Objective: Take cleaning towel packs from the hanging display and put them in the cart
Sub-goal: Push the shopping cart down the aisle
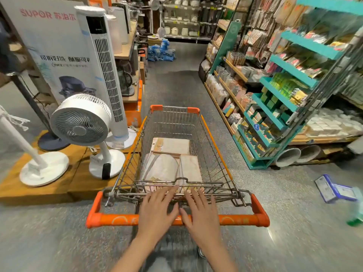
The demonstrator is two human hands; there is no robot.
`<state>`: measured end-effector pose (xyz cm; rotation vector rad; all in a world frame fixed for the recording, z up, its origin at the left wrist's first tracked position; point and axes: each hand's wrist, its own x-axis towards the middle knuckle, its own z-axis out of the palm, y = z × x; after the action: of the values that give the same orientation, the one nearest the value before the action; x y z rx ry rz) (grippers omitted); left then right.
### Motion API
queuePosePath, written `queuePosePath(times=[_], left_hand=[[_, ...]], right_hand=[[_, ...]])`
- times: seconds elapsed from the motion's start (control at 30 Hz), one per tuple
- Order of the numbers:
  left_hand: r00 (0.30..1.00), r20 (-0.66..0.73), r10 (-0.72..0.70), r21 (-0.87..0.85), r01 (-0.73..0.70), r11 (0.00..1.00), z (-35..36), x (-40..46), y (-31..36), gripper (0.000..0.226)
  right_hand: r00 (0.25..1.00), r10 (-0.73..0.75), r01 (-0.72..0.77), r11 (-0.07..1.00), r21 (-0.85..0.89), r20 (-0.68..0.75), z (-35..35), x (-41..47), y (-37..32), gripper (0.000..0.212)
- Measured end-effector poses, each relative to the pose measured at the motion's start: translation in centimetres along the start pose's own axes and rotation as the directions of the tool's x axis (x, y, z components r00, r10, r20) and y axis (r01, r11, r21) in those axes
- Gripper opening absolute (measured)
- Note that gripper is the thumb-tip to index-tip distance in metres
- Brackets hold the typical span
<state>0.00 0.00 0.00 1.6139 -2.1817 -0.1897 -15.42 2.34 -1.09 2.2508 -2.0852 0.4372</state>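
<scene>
A wire shopping cart (pixel 214 146) with an orange handle bar (pixel 117 220) stands in front of me in the aisle. Several flat towel packs (pixel 170 146) in beige and clear wrapping lie on its bottom. My left hand (pixel 157 209) lies over the middle of the handle bar with straight, spread fingers reaching onto the wire child seat. My right hand (pixel 200 211) lies beside it the same way, fingers straight. Neither hand holds a pack. Hanging goods (pixel 261 34) show on the racks at the upper right.
White fans (pixel 80 122) and a tower fan (pixel 106 71) stand on a wooden platform at the left, close to the cart. A teal shelf rack (pixel 275 107) of small boxes stands at the right. A blue-edged pack (pixel 334 190) lies on the floor at right. The aisle runs ahead.
</scene>
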Motion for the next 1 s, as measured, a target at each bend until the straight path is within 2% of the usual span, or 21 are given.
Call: queuePosePath(times=[0.03,0.13,0.23,0.33,0.47,0.73,1.0], left_hand=[[1.0,0.018,-0.003,0.014,0.002,1.0,0.1,-0.3,0.0,0.048],[0.996,-0.079,0.042,0.06,-0.037,0.998,1.2,-2.0,-0.4,0.04],[0.97,-0.207,0.125,0.1,-0.106,0.989,1.9,-3.3,-1.2,0.032],[0.952,-0.279,0.13,0.121,-0.099,0.988,2.0,-3.6,-1.1,0.03],[0.959,-0.265,0.097,0.115,-0.069,0.991,2.1,-3.2,-0.9,0.032],[0.951,-0.293,0.101,0.151,-0.059,0.987,2.5,-1.4,-1.4,0.029],[0.993,-0.12,0.016,0.147,0.002,0.989,2.4,2.5,-1.1,0.036]], right_hand=[[1.0,0.0,0.0,1.0,-0.015,-0.022,0.0,-0.2,0.2,0.054],[0.997,-0.026,0.021,0.998,-0.063,-0.079,0.4,-1.4,1.0,0.065],[0.982,-0.102,0.083,0.989,-0.119,-0.158,0.8,-2.4,1.9,0.062],[0.969,-0.136,0.106,0.983,-0.15,-0.204,0.8,-2.4,2.1,0.057],[0.954,-0.148,0.121,0.985,-0.12,-0.259,1.2,-2.4,2.2,0.052],[0.962,-0.139,0.112,0.986,-0.126,-0.234,1.2,-0.8,2.3,0.054],[0.981,-0.113,0.104,0.993,-0.064,-0.155,1.4,3.6,4.0,0.061]])
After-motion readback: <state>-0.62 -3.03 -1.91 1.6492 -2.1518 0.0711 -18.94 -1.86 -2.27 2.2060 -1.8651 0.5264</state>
